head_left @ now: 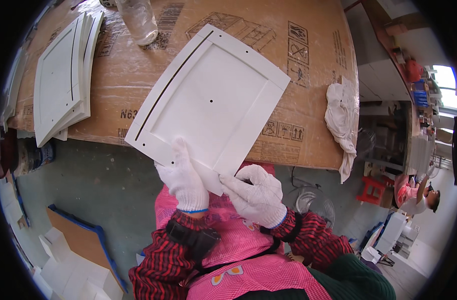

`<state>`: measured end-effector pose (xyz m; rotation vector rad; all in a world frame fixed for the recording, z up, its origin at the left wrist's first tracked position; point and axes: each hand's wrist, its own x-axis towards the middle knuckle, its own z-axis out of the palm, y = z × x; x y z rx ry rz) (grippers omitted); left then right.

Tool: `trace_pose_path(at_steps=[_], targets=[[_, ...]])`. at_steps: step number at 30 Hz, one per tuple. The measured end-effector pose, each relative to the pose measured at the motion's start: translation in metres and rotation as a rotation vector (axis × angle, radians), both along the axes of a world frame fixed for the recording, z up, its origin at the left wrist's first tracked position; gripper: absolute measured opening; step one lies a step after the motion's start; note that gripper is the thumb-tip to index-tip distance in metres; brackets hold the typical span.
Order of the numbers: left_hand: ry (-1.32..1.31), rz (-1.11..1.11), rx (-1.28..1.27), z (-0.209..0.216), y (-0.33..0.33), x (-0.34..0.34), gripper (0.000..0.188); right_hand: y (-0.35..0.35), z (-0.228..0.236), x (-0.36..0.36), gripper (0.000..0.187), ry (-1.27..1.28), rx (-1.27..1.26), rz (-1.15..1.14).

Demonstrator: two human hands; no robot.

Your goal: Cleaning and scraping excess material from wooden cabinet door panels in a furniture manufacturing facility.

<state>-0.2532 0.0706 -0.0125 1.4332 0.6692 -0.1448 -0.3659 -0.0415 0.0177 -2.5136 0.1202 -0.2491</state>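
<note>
A white rectangular panel with a raised frame, a dark groove along one side and several small dark holes rests tilted over the table's near edge. My left hand, in a white knit glove, grips its near edge, thumb lying on the face and the other fingers hidden underneath. At the panel's near right corner is my right hand, also gloved. Its fingers are bent and pinch that corner; anything small between them cannot be made out.
Brown printed cardboard covers the table. Similar white panels are stacked at the left. A clear bottle stands at the back, and a white cloth hangs over the right edge. A fan and a seated person are farther right.
</note>
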Motion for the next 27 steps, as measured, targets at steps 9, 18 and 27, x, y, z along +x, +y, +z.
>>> trace_pose_path(at_steps=[9, 18, 27], targets=[[-0.032, -0.01, -0.027, -0.003, 0.002, -0.001, 0.066, -0.002, -0.002, 0.008, 0.037, -0.071, 0.025, 0.028], [-0.018, 0.001, 0.004, 0.001, 0.001, 0.0, 0.063, -0.002, 0.008, 0.011, 0.031, -0.002, 0.051, 0.012], [-0.012, -0.009, 0.046, -0.004, 0.002, -0.001, 0.062, -0.019, 0.007, 0.022, 0.029, -0.025, 0.068, -0.017]])
